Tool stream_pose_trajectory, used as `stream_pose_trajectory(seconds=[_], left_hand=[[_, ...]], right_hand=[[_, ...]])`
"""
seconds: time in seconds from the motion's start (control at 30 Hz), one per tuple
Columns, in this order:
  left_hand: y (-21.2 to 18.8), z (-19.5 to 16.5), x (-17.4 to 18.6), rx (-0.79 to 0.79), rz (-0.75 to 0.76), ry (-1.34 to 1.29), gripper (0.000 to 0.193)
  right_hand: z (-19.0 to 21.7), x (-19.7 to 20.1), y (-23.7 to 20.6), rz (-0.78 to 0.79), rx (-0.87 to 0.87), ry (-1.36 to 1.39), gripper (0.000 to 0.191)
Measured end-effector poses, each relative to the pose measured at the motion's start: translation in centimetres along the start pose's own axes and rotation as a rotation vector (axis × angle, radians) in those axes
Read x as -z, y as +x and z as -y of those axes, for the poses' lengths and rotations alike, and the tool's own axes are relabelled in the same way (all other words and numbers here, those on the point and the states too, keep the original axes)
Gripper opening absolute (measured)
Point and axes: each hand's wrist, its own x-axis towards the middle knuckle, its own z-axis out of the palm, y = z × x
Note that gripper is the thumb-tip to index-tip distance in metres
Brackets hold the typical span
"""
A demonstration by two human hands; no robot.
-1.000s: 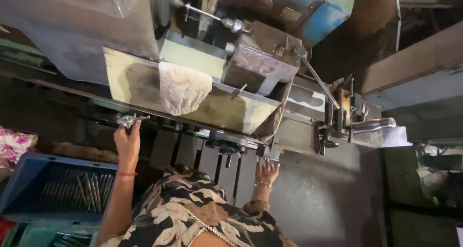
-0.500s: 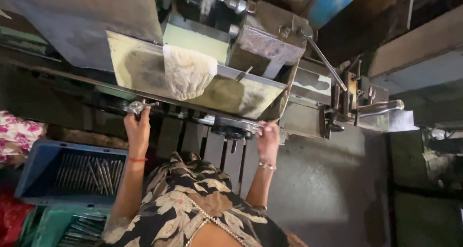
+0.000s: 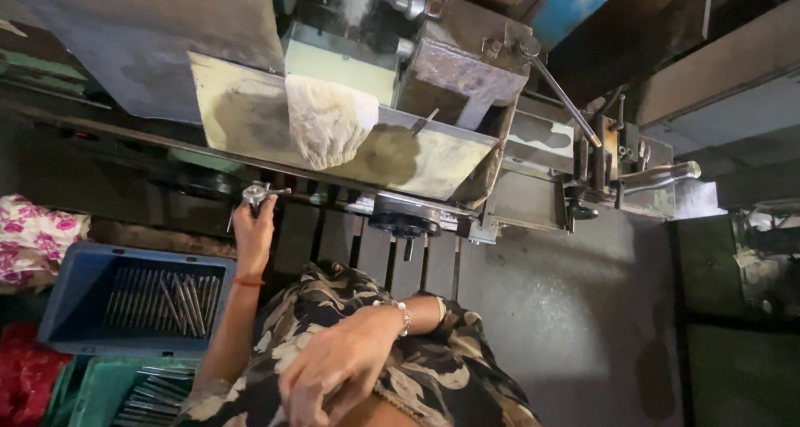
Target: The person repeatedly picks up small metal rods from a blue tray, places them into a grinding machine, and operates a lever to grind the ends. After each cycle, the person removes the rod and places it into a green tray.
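Right now the left hand [image 3: 254,227] is closed on a small metal handle [image 3: 257,194] at the machine's [image 3: 433,156] lower left edge. Turn it slowly, holding firmly. The right hand [image 3: 333,369] rests loosely open and empty against the patterned clothes [image 3: 417,377].

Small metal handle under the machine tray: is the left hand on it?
Touching. The head view shows the left hand raised with its fingers closed around the small metal handle, with no gap visible. The right hand rests near the body.
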Motion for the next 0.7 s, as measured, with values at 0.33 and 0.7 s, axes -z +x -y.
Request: stream_pose_trajectory(seconds=[0.33,0.7], left_hand=[[0.7,1.4,-3.5,-0.075,0.136,0.006,0.018],[1.8,4.5,-2.5,0.078,0.27,0.022,0.018]], right_hand=[[2.1,-0.1,-5.6,0.044,-0.278,-0.172,0.028],[-8.2,-22.1,-30.9,-1.507,-2.149,-0.202,0.012]])
